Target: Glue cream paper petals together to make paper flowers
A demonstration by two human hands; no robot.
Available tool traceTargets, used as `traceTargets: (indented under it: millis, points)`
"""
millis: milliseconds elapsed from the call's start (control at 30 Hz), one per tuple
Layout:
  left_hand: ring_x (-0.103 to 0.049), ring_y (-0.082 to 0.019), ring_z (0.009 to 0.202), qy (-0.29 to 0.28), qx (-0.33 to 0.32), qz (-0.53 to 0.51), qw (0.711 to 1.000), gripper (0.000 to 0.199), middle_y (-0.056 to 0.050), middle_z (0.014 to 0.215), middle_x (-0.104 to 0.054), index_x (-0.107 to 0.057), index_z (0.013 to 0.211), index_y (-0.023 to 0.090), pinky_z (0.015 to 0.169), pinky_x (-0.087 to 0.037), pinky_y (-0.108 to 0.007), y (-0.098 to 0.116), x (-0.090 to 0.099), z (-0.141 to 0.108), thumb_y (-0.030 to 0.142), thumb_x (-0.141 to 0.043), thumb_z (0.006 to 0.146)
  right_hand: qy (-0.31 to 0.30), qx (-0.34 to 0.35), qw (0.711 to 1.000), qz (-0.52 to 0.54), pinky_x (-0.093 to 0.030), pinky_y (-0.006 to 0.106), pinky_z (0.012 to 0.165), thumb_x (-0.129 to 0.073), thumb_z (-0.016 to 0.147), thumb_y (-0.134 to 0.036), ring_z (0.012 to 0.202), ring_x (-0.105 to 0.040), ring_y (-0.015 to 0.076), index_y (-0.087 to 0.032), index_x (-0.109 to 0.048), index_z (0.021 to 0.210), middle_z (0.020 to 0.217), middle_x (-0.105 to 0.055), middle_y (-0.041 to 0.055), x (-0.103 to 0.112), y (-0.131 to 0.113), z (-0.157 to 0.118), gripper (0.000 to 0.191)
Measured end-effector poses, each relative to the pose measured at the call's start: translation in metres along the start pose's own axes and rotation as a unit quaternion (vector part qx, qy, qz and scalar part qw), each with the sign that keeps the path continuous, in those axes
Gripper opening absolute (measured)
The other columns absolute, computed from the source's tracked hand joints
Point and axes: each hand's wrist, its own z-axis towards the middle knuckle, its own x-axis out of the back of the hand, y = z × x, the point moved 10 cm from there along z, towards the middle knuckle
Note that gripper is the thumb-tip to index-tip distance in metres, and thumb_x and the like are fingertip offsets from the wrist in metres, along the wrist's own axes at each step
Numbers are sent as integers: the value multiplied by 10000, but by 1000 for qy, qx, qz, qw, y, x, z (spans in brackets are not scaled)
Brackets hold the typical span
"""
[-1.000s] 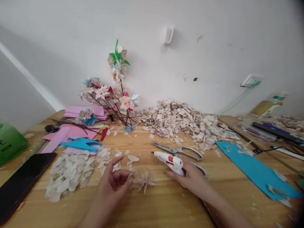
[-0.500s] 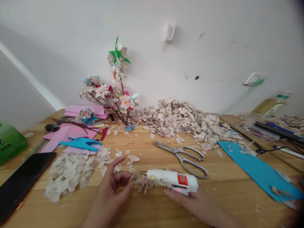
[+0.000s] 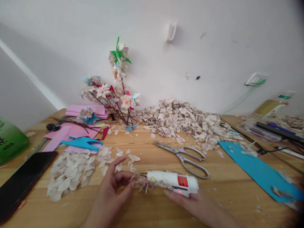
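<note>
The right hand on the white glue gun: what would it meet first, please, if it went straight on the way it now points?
Likely the pale paper flower at the white plastic glue gun's tip, then the left hand touching it; depth is unclear.

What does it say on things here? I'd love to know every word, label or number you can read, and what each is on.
Nothing can be read for certain.
Glossy green container: dark marks, too blurred to read.
White hot glue gun: red label, no legible text.
Green label on a clear bottle: too small to read.
</note>
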Motion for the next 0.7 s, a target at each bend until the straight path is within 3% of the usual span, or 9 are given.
traceTargets:
  millis: [300, 467, 700]
  points:
    - [-665, -145, 648, 1, -5, 11, 1000, 582, 50, 649, -705, -366, 1161, 256, 642, -484, -246, 0, 1, 0, 267, -700, 685, -4, -15, 1000, -9, -561, 350, 740, -584, 784, -379, 827, -671, 257, -254, -654, 944, 876, -724, 14, -1, 8, -2, 215]
    - [-657, -138, 654, -7, -8, 23, 1000, 581, 43, 675, -714, -340, 1182, 245, 662, -479, -249, 1, -1, -1, 265, -677, 709, -37, -29, 998, -30, -524, 329, 837, -570, 803, -397, 920, -645, 248, -202, -642, 1028, 972, -710, 40, -4, 1, -1, 306]
    - [-645, -124, 634, -3, -16, 23, 1000, 572, 58, 659, -702, -348, 1174, 252, 658, -480, -237, 2, 0, 0, 260, -677, 706, -55, -32, 998, 0, -530, 304, 828, -575, 803, -360, 938, -647, 241, -232, -628, 1088, 1028, -706, 21, -8, -1, 0, 316]
